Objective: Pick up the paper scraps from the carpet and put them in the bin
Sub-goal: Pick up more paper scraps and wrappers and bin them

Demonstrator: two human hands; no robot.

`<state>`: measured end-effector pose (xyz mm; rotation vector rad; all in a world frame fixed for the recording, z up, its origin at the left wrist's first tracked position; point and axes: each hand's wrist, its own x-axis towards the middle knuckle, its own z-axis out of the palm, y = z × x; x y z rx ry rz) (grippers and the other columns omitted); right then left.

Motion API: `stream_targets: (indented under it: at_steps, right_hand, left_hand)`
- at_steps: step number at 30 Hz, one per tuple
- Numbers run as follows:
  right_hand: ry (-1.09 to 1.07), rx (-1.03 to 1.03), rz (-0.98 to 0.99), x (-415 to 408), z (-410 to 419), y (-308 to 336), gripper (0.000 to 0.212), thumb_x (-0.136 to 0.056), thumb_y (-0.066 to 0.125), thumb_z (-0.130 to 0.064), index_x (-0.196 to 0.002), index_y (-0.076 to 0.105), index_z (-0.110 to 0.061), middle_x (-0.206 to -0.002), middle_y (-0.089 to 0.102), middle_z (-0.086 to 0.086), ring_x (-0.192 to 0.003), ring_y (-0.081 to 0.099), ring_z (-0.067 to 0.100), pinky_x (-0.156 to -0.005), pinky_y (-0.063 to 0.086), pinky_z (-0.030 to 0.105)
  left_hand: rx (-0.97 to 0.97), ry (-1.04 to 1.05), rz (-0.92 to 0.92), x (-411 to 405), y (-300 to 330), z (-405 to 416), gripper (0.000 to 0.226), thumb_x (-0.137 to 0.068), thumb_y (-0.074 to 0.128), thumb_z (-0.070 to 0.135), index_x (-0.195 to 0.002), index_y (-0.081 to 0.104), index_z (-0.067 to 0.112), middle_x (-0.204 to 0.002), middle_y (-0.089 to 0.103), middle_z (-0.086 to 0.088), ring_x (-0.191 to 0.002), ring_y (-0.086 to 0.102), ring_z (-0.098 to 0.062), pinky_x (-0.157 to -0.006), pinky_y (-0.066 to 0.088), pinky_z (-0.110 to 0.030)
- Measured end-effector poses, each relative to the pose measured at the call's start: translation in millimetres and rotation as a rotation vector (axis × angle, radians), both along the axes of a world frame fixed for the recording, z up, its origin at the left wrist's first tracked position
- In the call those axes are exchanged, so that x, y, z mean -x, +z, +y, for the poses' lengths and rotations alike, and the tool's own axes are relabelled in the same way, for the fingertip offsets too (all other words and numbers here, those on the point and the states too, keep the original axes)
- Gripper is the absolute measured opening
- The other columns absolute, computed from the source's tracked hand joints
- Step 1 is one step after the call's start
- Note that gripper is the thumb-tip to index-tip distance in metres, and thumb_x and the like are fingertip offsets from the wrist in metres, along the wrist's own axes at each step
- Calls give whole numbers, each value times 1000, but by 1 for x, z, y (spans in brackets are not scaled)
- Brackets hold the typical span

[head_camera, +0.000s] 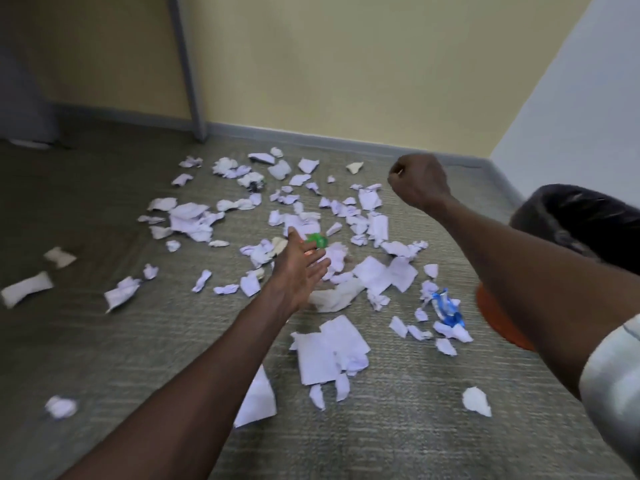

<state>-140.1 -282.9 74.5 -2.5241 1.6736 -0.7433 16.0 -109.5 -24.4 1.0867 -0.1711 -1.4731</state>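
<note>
Several torn and crumpled white paper scraps (332, 351) lie spread over the grey-green carpet (138, 341). My left hand (299, 268) reaches forward over the scraps with straight fingers and holds nothing; a small green scrap (318, 240) lies just beyond its fingertips. My right hand (417, 183) is raised above the far scraps, its fingers curled into a fist; nothing shows inside it. The bin (585, 223), lined with a black bag over an orange body, stands at the right, partly behind my right forearm.
A blue and white wrapper (446, 306) lies among the scraps near the bin. A grey metal leg (188, 74) stands against the yellow wall at the back. A white wall (571, 116) closes the right side. Stray scraps (26, 289) lie at the left.
</note>
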Motion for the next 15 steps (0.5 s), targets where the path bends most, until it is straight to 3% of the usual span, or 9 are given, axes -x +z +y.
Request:
stream_targets:
  at_steps: [3,5,7,8,10,12,15]
  right_hand:
    - [265,-124,179,-60,23,-27,24,-77,56,-16,-88,77,-12,-94,75,13,-91,69,31,-76,55,34]
    - [392,-213,327,-92,47,-51,22,-81,58,-16,-93,76,-14,-99,74,13,-95,68,31,-76,52,32]
    - [500,-298,514,-116,73,-82,26,-86,60,-21,-108,72,-15,-111,70,13,-105,64,31,-78,49,32]
    - [571,-323,608,-125,84,-100,32,-87,63,-25,-117,67,-15,-117,67,14,-109,62,30,-81,48,32]
    - [710,-357,778,-142,106,-137,53,-86,67,-34,-132,53,-14,-126,58,17,-116,57,32,-89,48,35]
    - [784,-358,888,-155,125,-167,76,-81,71,-44,-144,38,-14,-138,45,20,-123,51,37,-96,47,41]
    - [844,-267,992,-165,145,-194,96,-78,69,-57,-152,20,-19,-155,20,19,-133,38,43,-99,43,50]
  left_hand:
    - [-60,82,-125,-28,-18,19,61,-103,30,53,-130,55,4,-124,61,-9,-115,61,-29,-87,49,-35]
    - [-110,160,-242,-52,-35,37,52,-103,36,49,-112,62,5,-105,63,-9,-98,65,-25,-76,50,-35]
    - [-156,242,-452,-80,-55,60,44,-98,43,50,-85,64,12,-89,67,-11,-85,66,-29,-78,51,-40]
    - [-210,256,-641,-95,-67,73,42,-93,46,49,-78,64,15,-85,69,-13,-86,67,-33,-80,51,-42]
    - [-322,310,-985,-124,-89,106,33,-93,52,38,-84,68,11,-91,70,-18,-92,66,-35,-78,45,-38]
    - [-395,427,-1288,-150,-109,141,23,-91,59,22,-99,68,3,-99,69,-21,-98,63,-36,-85,43,-38]
    - [-697,465,-1659,-178,-140,189,35,-79,62,20,-113,62,10,-113,60,-23,-109,54,-40,-98,38,-47]
